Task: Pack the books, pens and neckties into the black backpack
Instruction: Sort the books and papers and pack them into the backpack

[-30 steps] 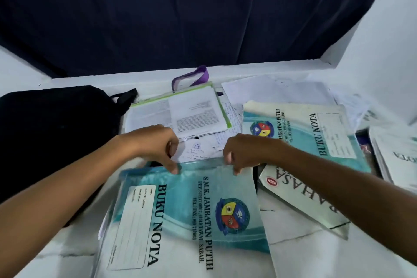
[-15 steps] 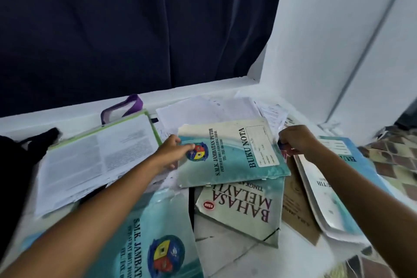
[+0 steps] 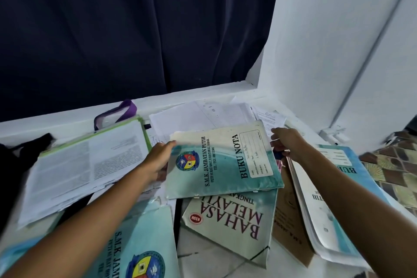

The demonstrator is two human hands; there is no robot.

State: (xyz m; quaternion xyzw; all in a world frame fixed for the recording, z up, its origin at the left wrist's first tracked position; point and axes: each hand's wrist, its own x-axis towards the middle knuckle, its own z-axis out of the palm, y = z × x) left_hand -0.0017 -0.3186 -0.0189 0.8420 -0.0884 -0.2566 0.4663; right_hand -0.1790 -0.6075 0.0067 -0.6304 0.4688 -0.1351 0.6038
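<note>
- The teal notebook (image 3: 223, 160) is gripped at its left edge by the left hand (image 3: 158, 160), atop the Bahasa Melayu textbook (image 3: 232, 223).
- Its right edge is met by the right hand (image 3: 285, 142); whether those fingers are clamped cannot be told.
- The black backpack (image 3: 15, 164) is glimpsed at far left, seemingly shut.
- Loose papers (image 3: 203, 112) could be dragged along if the lift is rushed.

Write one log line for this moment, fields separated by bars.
step: lift notebook | left hand: grips left edge | right hand: at right edge | backpack: far left
</note>
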